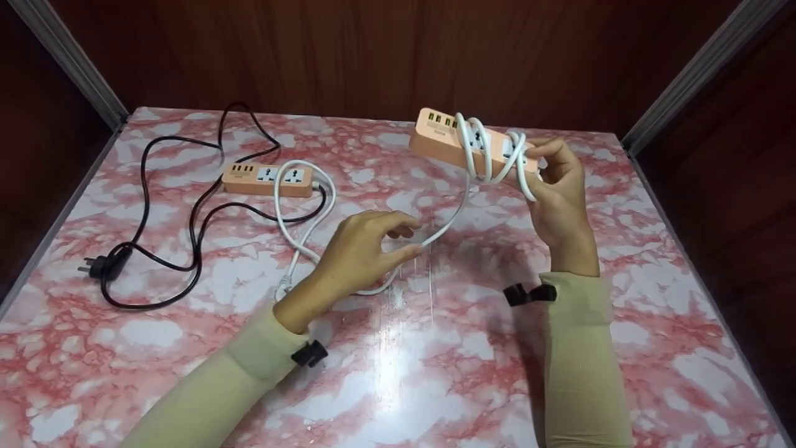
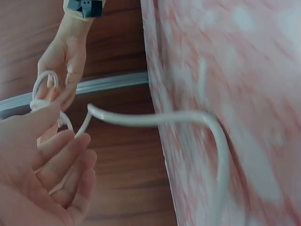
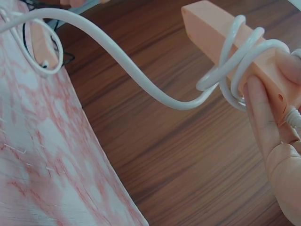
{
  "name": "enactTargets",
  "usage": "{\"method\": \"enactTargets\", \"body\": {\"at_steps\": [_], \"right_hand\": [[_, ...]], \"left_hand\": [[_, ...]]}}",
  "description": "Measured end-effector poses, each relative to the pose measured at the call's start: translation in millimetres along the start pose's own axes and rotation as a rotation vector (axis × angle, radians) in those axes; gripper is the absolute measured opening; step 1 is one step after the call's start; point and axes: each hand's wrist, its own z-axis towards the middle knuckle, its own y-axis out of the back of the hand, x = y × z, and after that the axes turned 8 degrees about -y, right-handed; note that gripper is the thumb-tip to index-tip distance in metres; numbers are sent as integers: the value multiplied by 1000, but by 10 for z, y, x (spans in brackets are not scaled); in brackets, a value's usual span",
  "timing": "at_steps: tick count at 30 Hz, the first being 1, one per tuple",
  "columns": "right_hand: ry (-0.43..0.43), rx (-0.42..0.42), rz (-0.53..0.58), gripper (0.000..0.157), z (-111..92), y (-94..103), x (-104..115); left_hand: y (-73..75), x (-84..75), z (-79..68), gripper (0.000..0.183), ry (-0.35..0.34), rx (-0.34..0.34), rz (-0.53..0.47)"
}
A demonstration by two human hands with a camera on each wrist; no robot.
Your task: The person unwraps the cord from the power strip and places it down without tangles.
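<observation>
My right hand [image 1: 563, 196] grips one end of an orange power strip [image 1: 438, 146], raised above the table and tilted. White cord [image 1: 487, 152] is wound several times around this strip, and its free length sags down toward the left. Thumb and fingers of my left hand [image 1: 360, 252] are parted, loosely bent beside that hanging cord. In the left wrist view the cord [image 2: 141, 118] runs past the left fingertips without being pinched. Seen from the right wrist, the right fingers press the strip's [image 3: 207, 28] side near its cord outlet.
A second orange power strip [image 1: 239, 185] lies at the back left, with its black cord [image 1: 146, 186] looped around it and a black plug [image 1: 96, 267]. A white cord loop [image 1: 333, 196] crosses over it. Dark wood panels [image 1: 373, 56] border the marbled table [image 1: 472, 373].
</observation>
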Motion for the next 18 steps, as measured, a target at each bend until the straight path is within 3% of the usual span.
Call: {"method": "enactTargets", "body": {"at_steps": [6,18], "right_hand": [[-3,-13,-5,28,-14,-3,8],[9,20,-14,25,-19,19,14]], "left_hand": [[-170,-56,96,28,54,1,-18],[-348,-31,170,19,39,-28,-74]]}}
